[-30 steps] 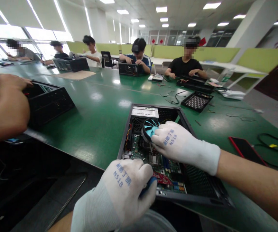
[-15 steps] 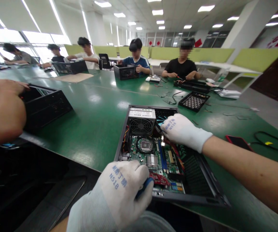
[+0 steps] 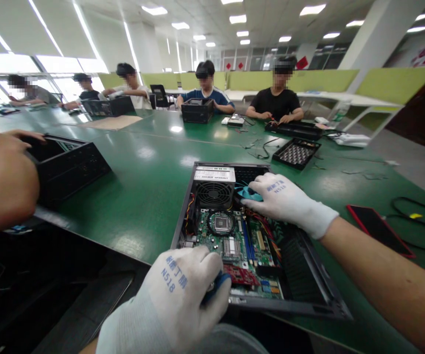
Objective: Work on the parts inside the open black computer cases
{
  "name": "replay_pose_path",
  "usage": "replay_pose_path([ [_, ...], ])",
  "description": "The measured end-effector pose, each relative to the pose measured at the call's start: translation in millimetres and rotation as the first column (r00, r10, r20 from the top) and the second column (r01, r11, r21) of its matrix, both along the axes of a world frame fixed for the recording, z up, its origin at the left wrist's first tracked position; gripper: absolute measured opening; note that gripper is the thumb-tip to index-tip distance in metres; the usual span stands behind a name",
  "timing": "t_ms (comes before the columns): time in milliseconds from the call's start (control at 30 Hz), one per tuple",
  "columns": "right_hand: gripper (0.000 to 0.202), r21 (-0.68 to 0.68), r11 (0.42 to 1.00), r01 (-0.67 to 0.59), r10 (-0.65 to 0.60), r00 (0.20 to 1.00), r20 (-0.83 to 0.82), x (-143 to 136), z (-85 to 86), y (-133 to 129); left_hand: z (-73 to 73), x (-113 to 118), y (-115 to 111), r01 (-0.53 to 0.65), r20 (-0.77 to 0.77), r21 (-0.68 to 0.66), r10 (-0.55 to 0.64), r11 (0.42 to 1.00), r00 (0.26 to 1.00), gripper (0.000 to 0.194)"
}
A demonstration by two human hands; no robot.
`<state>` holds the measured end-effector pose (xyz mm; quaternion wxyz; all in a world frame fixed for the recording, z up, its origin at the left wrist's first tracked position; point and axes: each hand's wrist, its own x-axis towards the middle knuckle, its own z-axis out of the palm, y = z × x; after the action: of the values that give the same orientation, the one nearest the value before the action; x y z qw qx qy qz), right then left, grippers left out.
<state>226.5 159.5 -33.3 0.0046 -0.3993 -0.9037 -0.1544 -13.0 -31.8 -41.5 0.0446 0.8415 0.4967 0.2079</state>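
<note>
An opened computer case lies in front of me, its green motherboard and bare processor socket showing. My right hand, in a white glove, has its thumb and fingers closed around the edge of a light-blue fan beside the power supply. My gloved left hand is curled at the near edge of the case, pinching a blue item with a dark part; its kind is mostly hidden by my fingers. Next to it sits a red expansion card.
A black front panel and loose cables lie beyond the case. To the right are a red-edged black phone-like slab and a black cable. A co-worker's arm reaches into another case at left. Several people work across the table.
My right hand has opened its grip slightly and turned, so more of the blue fan shows between thumb and fingers. My left hand stays nearly in place, still pinching the blue item.
</note>
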Motion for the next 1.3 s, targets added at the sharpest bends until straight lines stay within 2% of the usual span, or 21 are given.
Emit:
replay_pose_path([
  [133,0.048,-0.045,0.998,-0.032,0.018,0.958,-0.285,15.3,-4.3,-18.8,6.0,-1.8,0.6,0.009,-0.031,-0.005,-0.009,1.0,0.999,0.014],
  [233,0.045,-0.097,0.993,-0.068,0.022,0.908,-0.418,19.2,-7.6,-25.0,13.6,-2.5,9.4,0.078,-0.14,-0.005,-0.078,0.997,0.987,0.013],
  [300,0.043,-0.111,0.991,-0.078,0.016,0.881,-0.473,19.2,-9.0,-25.1,17.7,0.6,24.2,0.082,-0.236,-0.057,-0.093,0.995,0.967,0.017],
  [400,0.041,-0.114,0.99,-0.078,0.013,0.872,-0.488,18.1,-9.6,-23.3,18.0,12.3,58.8,0.011,-0.345,-0.17,-0.07,0.985,0.936,0.023],
  [600,0.041,-0.103,0.989,-0.109,0.052,0.893,-0.446,20.0,-9.9,-24.6,-3.8,41.1,135.8,-0.038,-0.563,-0.36,-0.185,0.932,0.805,0.039],
  [767,0.042,-0.081,0.992,-0.1,0.049,0.878,-0.477,22.2,-12.5,-26.7,-29.9,54.2,178.4,-0.054,-0.613,-0.457,-0.27,0.888,0.742,0.059],
  [900,0.043,-0.079,0.991,-0.106,0.054,0.87,-0.49,22.7,-14.1,-27.1,-48.6,56.8,190.5,-0.063,-0.632,-0.492,-0.307,0.868,0.711,0.067],
  [1000,0.045,-0.068,0.991,-0.114,0.067,0.872,-0.484,23.1,-15.9,-26.9,-55.7,54.2,190.9,-0.059,-0.635,-0.495,-0.315,0.867,0.705,0.067],
  [1167,0.045,-0.062,0.989,-0.133,0.086,0.869,-0.488,24.8,-17.4,-26.7,-54.7,48.7,190.7,-0.041,-0.621,-0.473,-0.3,0.88,0.724,0.055],
  [1300,0.044,-0.066,0.988,-0.141,0.088,0.858,-0.507,25.1,-17.7,-26.1,-50.0,49.9,191.1,-0.023,-0.616,-0.456,-0.297,0.889,0.73,0.059],
])
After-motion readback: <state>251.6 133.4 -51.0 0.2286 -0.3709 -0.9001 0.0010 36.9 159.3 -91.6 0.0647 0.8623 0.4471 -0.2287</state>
